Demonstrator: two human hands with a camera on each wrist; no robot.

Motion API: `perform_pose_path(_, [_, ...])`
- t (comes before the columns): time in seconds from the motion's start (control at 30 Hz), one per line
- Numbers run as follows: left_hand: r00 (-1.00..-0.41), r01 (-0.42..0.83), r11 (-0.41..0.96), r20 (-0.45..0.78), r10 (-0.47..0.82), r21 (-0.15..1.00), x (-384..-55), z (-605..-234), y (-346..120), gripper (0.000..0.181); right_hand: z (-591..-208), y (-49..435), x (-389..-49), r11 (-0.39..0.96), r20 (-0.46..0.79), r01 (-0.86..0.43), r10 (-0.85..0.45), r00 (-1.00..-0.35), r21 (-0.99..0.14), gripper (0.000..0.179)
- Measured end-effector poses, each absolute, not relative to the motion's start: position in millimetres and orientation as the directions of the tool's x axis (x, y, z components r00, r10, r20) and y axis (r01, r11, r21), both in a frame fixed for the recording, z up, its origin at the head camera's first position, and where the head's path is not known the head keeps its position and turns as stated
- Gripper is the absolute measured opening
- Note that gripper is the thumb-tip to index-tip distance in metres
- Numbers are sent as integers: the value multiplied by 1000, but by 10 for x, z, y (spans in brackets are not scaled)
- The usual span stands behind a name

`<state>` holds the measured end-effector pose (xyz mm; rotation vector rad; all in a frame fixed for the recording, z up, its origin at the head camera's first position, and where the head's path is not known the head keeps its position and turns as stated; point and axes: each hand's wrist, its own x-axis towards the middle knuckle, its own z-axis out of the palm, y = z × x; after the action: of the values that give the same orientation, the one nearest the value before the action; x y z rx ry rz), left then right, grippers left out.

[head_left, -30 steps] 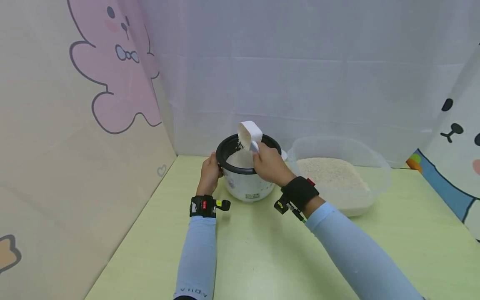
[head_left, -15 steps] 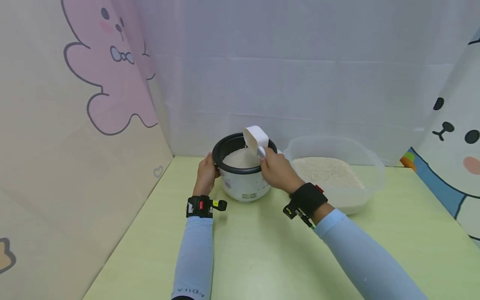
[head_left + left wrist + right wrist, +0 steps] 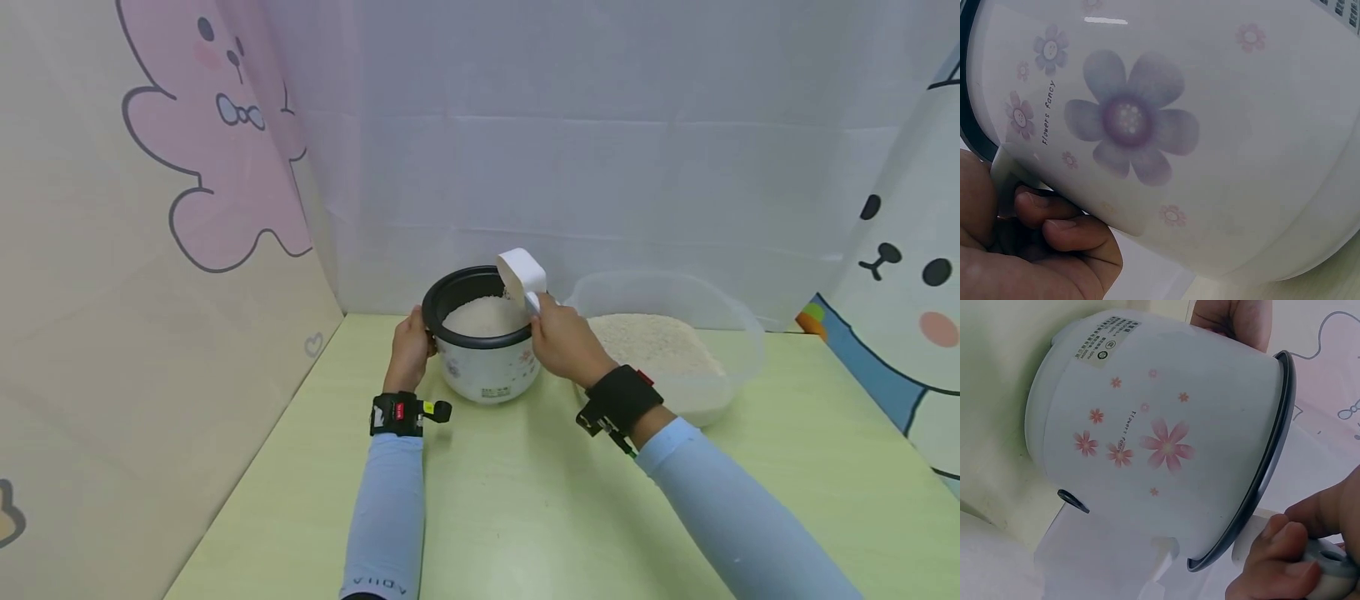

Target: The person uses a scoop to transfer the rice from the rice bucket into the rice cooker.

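A white rice cooker [image 3: 491, 372] with a black rim and flower prints stands on the table, with white rice [image 3: 486, 317] inside. My left hand [image 3: 409, 348] grips the cooker's side handle; in the left wrist view its fingers [image 3: 1075, 234] curl under that handle beside a large purple flower print. A white measuring cup [image 3: 523, 273] is tipped over the cooker's right rim, its mouth facing down and left. Its handle is held by my right hand [image 3: 567, 342], whose fingers [image 3: 1279, 540] wrap around it in the right wrist view.
To the right of the cooker stands a clear plastic tub [image 3: 738, 333] holding a heap of rice [image 3: 652, 346]. A pale curtain [image 3: 562, 183] hangs behind the light green table [image 3: 517, 500], and a printed wall [image 3: 150, 358] borders its left side.
The measuring cup has shifted right over the cooker, toward its right rim, along with my right hand. Rice grains fell from it earlier. My left hand keeps its grip; the view has turned slightly.
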<state>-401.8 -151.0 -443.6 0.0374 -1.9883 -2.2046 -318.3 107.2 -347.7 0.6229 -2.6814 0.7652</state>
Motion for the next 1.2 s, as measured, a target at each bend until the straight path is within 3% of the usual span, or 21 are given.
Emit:
perform_pose_path(0.57, [-980,157,-124,139,-141,980,-4033,-4487,-1509,47,-3540,1178,-3184,813,402,-466,-319,-858,-350,32])
perform_pose_path(0.97, [-981,141,-104,125,-146,985,-4035,-4478,-1503,47,-3612,1221,-3228,873,396,-431,-322,-860,-228,36])
perform_pose_path(1.2, [-982,151,-127,133,-136,980,-4048,-4476,-1510,46,-3655,1348,-3266,838,418,-471,-337,-844,-275,33])
